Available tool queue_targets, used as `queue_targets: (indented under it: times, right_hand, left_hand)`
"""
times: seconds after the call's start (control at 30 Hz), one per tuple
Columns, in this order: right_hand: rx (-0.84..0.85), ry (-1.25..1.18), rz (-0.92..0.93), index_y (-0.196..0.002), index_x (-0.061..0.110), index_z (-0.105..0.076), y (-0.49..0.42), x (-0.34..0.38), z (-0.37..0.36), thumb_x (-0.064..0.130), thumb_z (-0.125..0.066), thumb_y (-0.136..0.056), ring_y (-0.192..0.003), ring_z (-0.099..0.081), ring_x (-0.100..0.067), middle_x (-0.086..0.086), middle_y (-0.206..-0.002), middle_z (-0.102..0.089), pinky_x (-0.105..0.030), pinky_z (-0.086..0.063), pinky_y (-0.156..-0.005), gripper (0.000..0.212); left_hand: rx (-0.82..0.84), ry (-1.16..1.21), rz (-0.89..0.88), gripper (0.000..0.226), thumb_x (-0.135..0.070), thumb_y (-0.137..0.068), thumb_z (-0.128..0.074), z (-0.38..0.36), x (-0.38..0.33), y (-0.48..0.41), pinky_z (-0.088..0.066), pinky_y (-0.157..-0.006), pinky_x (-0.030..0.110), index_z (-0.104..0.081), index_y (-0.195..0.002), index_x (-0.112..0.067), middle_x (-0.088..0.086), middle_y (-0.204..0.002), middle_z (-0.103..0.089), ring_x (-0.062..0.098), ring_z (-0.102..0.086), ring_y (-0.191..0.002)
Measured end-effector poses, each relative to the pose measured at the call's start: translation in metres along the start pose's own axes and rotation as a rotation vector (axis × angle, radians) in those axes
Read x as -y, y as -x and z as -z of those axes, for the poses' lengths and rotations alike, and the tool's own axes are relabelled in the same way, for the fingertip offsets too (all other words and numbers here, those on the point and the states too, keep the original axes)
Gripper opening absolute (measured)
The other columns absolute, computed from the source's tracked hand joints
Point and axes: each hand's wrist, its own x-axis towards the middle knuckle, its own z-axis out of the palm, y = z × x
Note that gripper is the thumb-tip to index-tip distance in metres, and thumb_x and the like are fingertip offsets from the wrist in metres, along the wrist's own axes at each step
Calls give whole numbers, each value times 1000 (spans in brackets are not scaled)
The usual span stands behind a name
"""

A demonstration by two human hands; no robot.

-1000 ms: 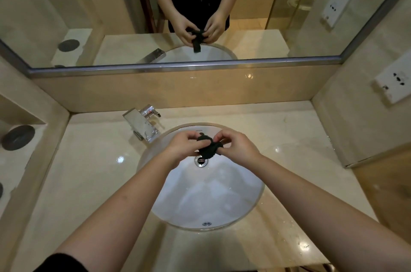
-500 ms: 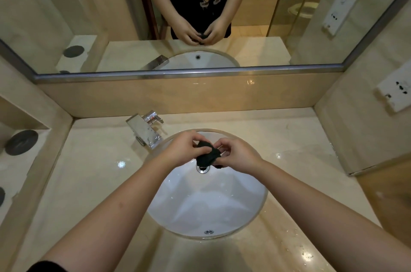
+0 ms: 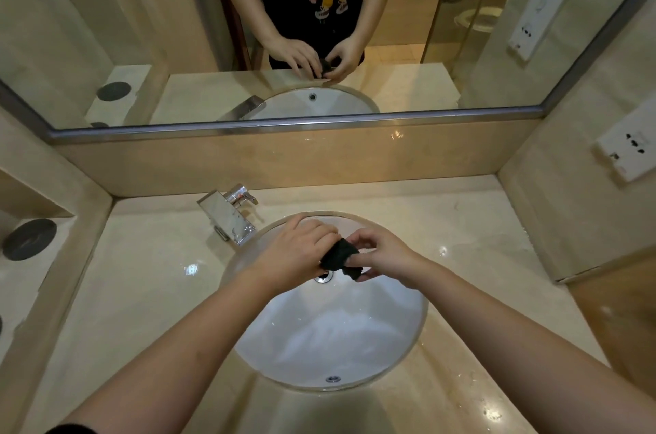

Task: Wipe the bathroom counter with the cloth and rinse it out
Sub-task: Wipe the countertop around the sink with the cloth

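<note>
Head cam view: we've got a boxy chrome faucet (image 3: 230,217) at the back left of the white oval sink (image 3: 355,338), a glossy beige stone counter (image 3: 142,291) all round it, a wall socket (image 3: 630,146) off to the right, and a dark round disc (image 3: 30,238) on the side ledge at left. Our left hand (image 3: 298,249) and right hand (image 3: 383,258) meet over the far part of the basin. Both are pinching a small dark cloth (image 3: 339,256), bunched up between the fingers just above the drain (image 3: 323,277), which it half covers. How much cloth is tucked under the left palm, we can't tell. The mirror (image 3: 106,25) repeats the hands, and our arms run off the bottom edge.
</note>
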Motion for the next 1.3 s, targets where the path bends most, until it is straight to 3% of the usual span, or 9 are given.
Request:
queue_targets:
  times: [0.13, 0.27, 0.33, 0.43, 0.67, 0.83, 0.97, 1.2, 1.3]
  right_hand:
    - [-52, 129, 20, -96, 3, -55, -1, 4, -4, 1, -76, -73, -61, -65, -11, -8, -85, -65, -21, -52, -56, 32]
    - [-150, 352, 93, -83, 9, -56, -4, 5, -8, 4, -74, -71, -49, -57, -3, -4, -71, -65, -11, -40, -46, 23]
    - [-189, 467, 115, -78, 11, -56, -7, 2, -11, 3, -71, -70, -45, -51, 1, -2, -68, -63, -12, -36, -41, 18]
    - [-209, 499, 131, -65, 20, -53, -13, -7, -21, 8, -73, -65, -54, -58, -14, -1, -62, -63, -28, -44, -47, 23]
    - [-257, 711, 227, -81, 19, -58, -19, -13, -33, 5, -60, -78, -66, -50, -20, 4, -68, -58, -29, -33, -50, 14]
    - [-250, 760, 240, -82, 18, -59, -20, -17, -34, 7, -61, -79, -66, -49, -20, 1, -70, -59, -28, -31, -49, 13]
    - [-280, 641, 164, -80, 19, -61, -24, -16, -27, 5, -64, -75, -70, -57, -19, 1, -73, -65, -31, -41, -55, 15]
    - [-214, 479, 141, -73, 22, -56, -27, -14, -27, 16, -77, -69, -67, -62, -21, 0, -70, -66, -36, -52, -61, 22]
    - [-21, 91, 48, -90, 8, -61, -16, -5, -18, 19, -78, -77, -78, -70, -23, -6, -81, -71, -39, -58, -73, 24]
  left_hand:
    - [126, -69, 24, 35, -17, -66, -73, -4, -2, -8, -32, -102, 42, -63, -99, -17, -5, -77, -63, 18, -64, -73]
    - [486, -35, 196, 31, -23, -86, -56, 6, -11, -23, -21, -111, 42, -54, -116, -21, -3, -93, -65, 21, -62, -92]
    - [538, 83, 293, 26, -31, -89, -55, 9, -12, -28, -33, -97, 33, -58, -114, -25, -3, -93, -67, 20, -61, -92]
    - [586, 274, 396, 22, -36, -84, -63, 15, -11, -27, -34, -60, 28, -67, -101, -24, -1, -80, -67, 21, -58, -77]
    - [457, 806, 769, 18, -26, -77, -73, 7, 3, -3, -41, -57, 30, -70, -70, -10, 5, -67, -72, 26, -65, -69]
    - [493, 1005, 851, 6, -16, -80, -73, 9, 2, 2, -43, -58, 18, -68, -78, -12, 1, -70, -74, 12, -71, -72]
    - [394, 1073, 892, 28, -22, -75, -79, 3, -4, 7, -47, -72, 26, -66, -100, -22, 2, -79, -74, 14, -70, -77]
    - [242, 1086, 938, 14, -26, -81, -68, -3, -6, 8, -51, -82, 44, -65, -92, -19, 5, -82, -71, 24, -68, -83]
    - [217, 1066, 856, 10, -25, -80, -64, 3, -2, 8, -50, -79, 44, -63, -90, -23, 2, -84, -68, 28, -65, -82]
